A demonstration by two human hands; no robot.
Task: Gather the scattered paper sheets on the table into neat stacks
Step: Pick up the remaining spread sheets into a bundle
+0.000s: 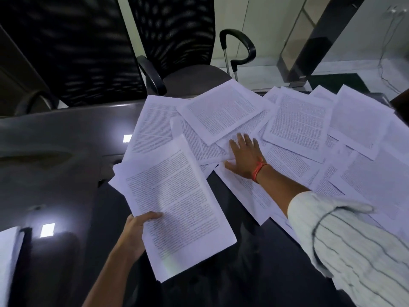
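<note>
My left hand (132, 233) has a closed grip on a gathered stack of printed sheets (177, 202), thumb on top at the near-left edge, the stack lifted and tilted over the worktop (55, 140). My right hand (245, 158) is flat and released, fingers spread, palm down on the scattered sheets (298, 120), just right of the held stack's far corner. Orange thread band (257, 171) on that wrist, striped sleeve (354, 240) behind it. Loose sheets overlap too much to count exactly; about a dozen, fanned across the right half. One more white sheet edge (8, 262) at near left. Worktop is dark and glossy with ceiling-light reflections. Two black mesh chairs (172, 34) beyond it, pale floor behind.
</note>
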